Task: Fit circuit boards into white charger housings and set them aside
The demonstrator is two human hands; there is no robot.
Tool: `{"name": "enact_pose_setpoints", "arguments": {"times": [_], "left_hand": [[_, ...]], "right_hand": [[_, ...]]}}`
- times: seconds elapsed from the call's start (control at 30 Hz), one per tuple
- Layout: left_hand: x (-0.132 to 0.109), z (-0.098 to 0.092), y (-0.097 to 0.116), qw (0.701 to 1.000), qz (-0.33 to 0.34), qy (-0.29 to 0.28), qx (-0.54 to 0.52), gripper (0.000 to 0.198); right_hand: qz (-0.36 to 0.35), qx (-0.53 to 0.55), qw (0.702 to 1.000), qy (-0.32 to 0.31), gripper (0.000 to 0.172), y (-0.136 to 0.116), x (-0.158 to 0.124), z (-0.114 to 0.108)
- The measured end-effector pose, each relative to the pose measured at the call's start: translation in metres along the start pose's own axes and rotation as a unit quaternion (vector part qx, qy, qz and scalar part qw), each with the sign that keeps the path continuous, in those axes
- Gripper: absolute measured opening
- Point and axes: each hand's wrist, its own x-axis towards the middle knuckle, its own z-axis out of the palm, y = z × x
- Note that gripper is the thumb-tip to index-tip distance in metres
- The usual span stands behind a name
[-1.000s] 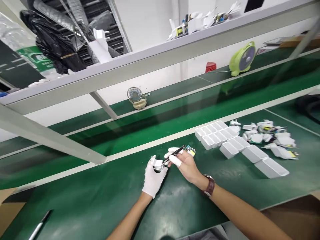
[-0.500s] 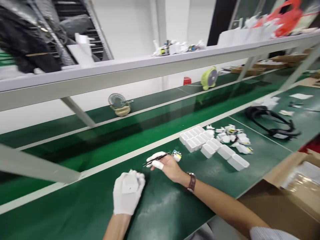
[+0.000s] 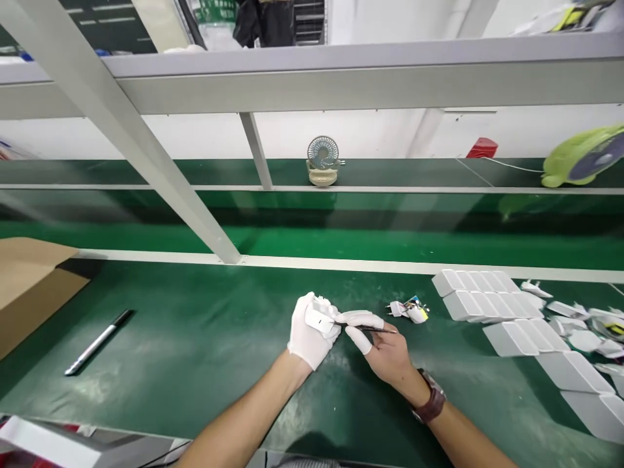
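Observation:
My left hand (image 3: 308, 338), in a white glove, is closed around a small white plastic housing (image 3: 319, 320). In my right hand (image 3: 385, 348), with white covers on thumb and forefinger, dark tweezers (image 3: 368, 329) are pinched. Their tips reach to the right edge of the housing; whether they touch a part inside I cannot tell. To the right of my hands lies a small charger assembly (image 3: 410, 309) with plug pins, coloured wires and yellow tape. A brown-strapped watch (image 3: 429, 396) is on my right wrist.
White plastic cases (image 3: 480, 305) stand in rows at the right, beside a pile of loose white parts (image 3: 585, 331). A pen (image 3: 99, 342) and a cardboard box (image 3: 36, 286) are at the left. A slanted metal post (image 3: 166, 185) rises behind the green table (image 3: 195, 364).
My view has swung left and down, bringing the pen and box into sight. The tweezers in my right hand have moved from beside the left hand to the housing.

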Motion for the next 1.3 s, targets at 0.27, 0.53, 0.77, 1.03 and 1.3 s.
{"name": "enact_pose_setpoints", "arguments": {"times": [0.27,0.53,0.77,1.03,1.3], "left_hand": [[-0.006,0.005,-0.004,0.992,-0.048,0.067,-0.094,0.023],[-0.009,0.005,-0.006,0.992,-0.060,0.048,-0.098,0.029],[-0.008,-0.001,-0.007,0.993,-0.063,0.013,-0.095,0.027],[-0.011,0.003,-0.006,0.998,0.008,0.002,-0.070,0.008],[-0.001,0.002,-0.016,0.997,-0.007,0.059,-0.047,0.042]], "right_hand": [[-0.084,-0.042,0.995,-0.033,0.036,-0.005,-0.003,0.005],[-0.097,-0.053,0.993,-0.040,0.040,-0.009,-0.002,0.004],[-0.137,-0.082,0.987,-0.023,0.044,-0.017,0.000,0.006],[-0.086,-0.086,0.986,0.110,0.027,-0.012,-0.003,0.008],[-0.072,0.038,0.993,0.079,0.025,-0.029,-0.001,0.023]]}}
